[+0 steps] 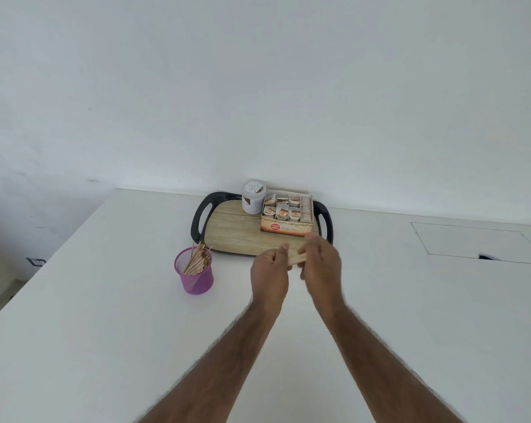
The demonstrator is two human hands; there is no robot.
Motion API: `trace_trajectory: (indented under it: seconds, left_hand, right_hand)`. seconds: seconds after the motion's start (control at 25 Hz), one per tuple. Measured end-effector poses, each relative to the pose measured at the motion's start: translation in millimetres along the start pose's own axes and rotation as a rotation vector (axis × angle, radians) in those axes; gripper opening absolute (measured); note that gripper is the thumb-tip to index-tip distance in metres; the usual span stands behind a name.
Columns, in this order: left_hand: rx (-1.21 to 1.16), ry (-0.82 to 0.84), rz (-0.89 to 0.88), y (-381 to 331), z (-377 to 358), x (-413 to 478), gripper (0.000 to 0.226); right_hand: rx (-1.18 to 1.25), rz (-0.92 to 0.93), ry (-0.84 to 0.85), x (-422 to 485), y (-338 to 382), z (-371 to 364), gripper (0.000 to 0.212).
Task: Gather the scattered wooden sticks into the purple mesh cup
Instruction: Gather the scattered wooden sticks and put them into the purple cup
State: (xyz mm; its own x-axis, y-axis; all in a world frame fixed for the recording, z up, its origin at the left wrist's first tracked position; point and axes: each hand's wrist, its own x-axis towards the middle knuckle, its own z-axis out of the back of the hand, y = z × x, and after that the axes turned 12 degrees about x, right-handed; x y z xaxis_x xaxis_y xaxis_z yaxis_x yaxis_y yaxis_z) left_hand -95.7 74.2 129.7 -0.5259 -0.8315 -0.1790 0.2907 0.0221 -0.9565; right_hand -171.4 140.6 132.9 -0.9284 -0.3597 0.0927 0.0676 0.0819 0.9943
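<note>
The purple mesh cup (195, 276) stands upright on the white table, left of my hands, with several wooden sticks (197, 260) leaning inside it. My left hand (268, 274) and my right hand (320, 265) are raised together above the table, just in front of the tray. Between them they hold a small bundle of wooden sticks (297, 258); the fingers of both hands curl round its ends. No loose sticks show on the table.
A black-handled tray (227, 230) with a wood-pattern base lies behind my hands against the wall. On it stand a white jar (253, 196) and an open box of tea bags (287, 213). A rectangular hatch outline (477, 242) marks the table at right.
</note>
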Motion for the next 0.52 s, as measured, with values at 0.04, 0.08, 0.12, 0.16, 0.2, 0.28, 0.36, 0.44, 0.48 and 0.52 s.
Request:
trace_trajectory:
  seconds: [0.04, 0.08, 0.12, 0.16, 0.2, 0.28, 0.36, 0.44, 0.48, 0.52]
  left_hand:
    - [-0.024, -0.01, -0.02, 0, 1, 0, 0.043]
    - [-0.028, -0.013, -0.032, 0, 1, 1, 0.043]
    - [-0.014, -0.016, -0.041, 0, 2, 1, 0.043]
    - [0.0, -0.017, -0.041, 1, 3, 1, 0.044]
    - [0.0, -0.005, -0.026, 2, 5, 3, 0.046]
    - [0.002, 0.076, 0.014, 5, 12, 8, 0.05]
    - [0.067, 0.138, 0.013, 7, 17, 12, 0.05]
    - [0.098, 0.1, -0.012, 8, 20, 15, 0.046]
    - [0.106, 0.07, -0.024, 9, 21, 16, 0.045]
    - [0.112, 0.039, -0.029, 11, 21, 17, 0.045]
  right_hand:
    - [-0.101, -0.002, 0.041, -1, -3, 0, 0.034]
    - [-0.166, -0.002, 0.07, -1, -4, 0, 0.036]
    - [-0.186, -0.001, 0.086, -1, -5, 0, 0.037]
    - [-0.197, 0.005, 0.091, -1, -5, 1, 0.038]
    - [-0.223, 0.018, 0.098, -2, -4, 2, 0.039]
    - [-0.31, 0.05, 0.143, -4, -3, 4, 0.04]
    - [-0.355, 0.042, 0.24, -4, -1, 7, 0.041]
    - [-0.298, -0.033, 0.331, -1, 3, 10, 0.04]
    - [-0.223, -0.098, 0.341, 2, 6, 13, 0.036]
    - [-0.129, -0.166, 0.328, 4, 9, 17, 0.029]
